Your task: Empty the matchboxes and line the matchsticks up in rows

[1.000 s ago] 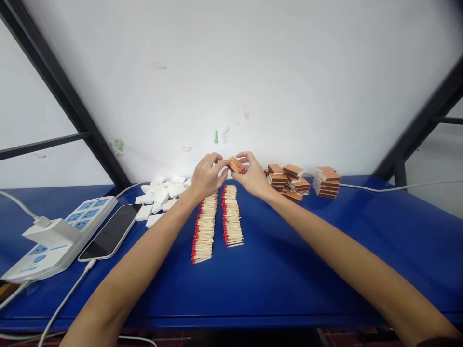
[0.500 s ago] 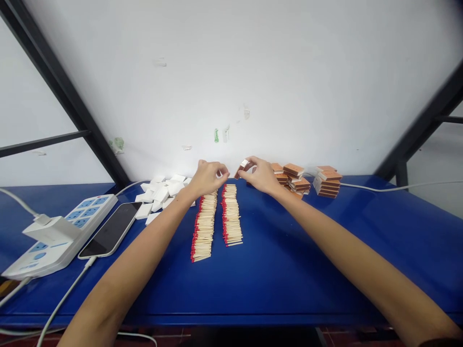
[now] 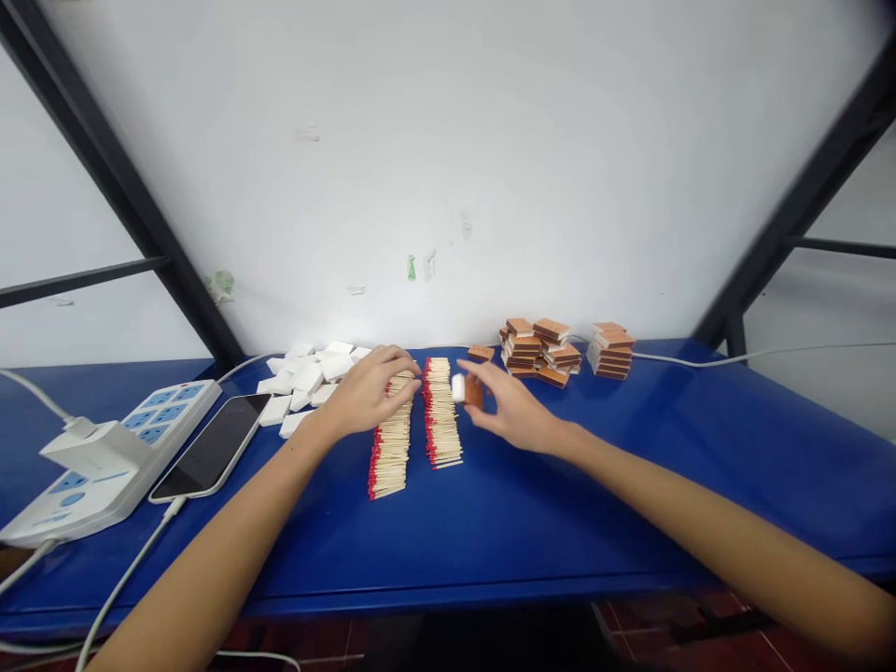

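Observation:
My right hand [image 3: 514,411] grips a brown matchbox [image 3: 475,391] between thumb and fingers, its white end facing left. The box is above the blue table, just right of the shorter row of matches [image 3: 441,425]. Over the upper part of the longer row of matches [image 3: 392,448] hovers my left hand [image 3: 371,387]. Its thumb and fingers are apart, with nothing visible between them. Both rows consist of wooden matches with red heads pointing left. Whether the left fingertips touch any matches I cannot tell.
Small flat white boxes [image 3: 308,375] lie heaped at the left. Stacked matchboxes [image 3: 542,350] and a neater stack [image 3: 611,352] stand at the back right, near a single matchbox [image 3: 481,354]. A phone [image 3: 210,448] and a power strip [image 3: 150,425] with cables occupy the far left.
My right hand has brought the matchbox nearer to me. My left hand has moved left and nearer, over the longer match row, and its fingers have spread. The view has shifted slightly.

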`<state>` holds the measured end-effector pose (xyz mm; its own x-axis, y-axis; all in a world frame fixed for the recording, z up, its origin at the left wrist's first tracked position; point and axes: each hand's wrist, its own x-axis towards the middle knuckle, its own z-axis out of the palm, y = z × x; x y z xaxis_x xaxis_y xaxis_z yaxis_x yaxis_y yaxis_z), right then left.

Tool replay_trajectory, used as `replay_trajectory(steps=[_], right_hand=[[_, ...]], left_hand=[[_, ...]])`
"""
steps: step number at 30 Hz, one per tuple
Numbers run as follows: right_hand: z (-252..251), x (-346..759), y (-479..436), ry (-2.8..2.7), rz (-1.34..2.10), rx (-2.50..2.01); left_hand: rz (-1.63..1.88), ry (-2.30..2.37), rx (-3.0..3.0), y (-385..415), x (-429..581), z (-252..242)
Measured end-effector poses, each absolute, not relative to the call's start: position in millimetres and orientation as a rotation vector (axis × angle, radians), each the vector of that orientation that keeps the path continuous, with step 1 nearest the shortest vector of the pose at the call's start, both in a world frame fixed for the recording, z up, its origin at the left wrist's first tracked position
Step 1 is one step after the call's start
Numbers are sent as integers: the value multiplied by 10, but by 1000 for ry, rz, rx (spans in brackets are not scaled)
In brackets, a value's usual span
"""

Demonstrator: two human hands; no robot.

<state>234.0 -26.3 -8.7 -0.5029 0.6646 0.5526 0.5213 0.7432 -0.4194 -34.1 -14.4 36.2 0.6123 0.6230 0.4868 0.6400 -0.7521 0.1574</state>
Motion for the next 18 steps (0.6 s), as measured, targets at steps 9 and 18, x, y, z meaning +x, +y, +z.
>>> replay_trajectory(steps=[9,18], right_hand=[[-274,2164,-378,-1976,566,-920],[-332,2167,-418,-1584,1072,-946]], left_hand=[[-479,-993,-2808,-323,-226,353],[-396,-1003,-2750,-289,-238,349]])
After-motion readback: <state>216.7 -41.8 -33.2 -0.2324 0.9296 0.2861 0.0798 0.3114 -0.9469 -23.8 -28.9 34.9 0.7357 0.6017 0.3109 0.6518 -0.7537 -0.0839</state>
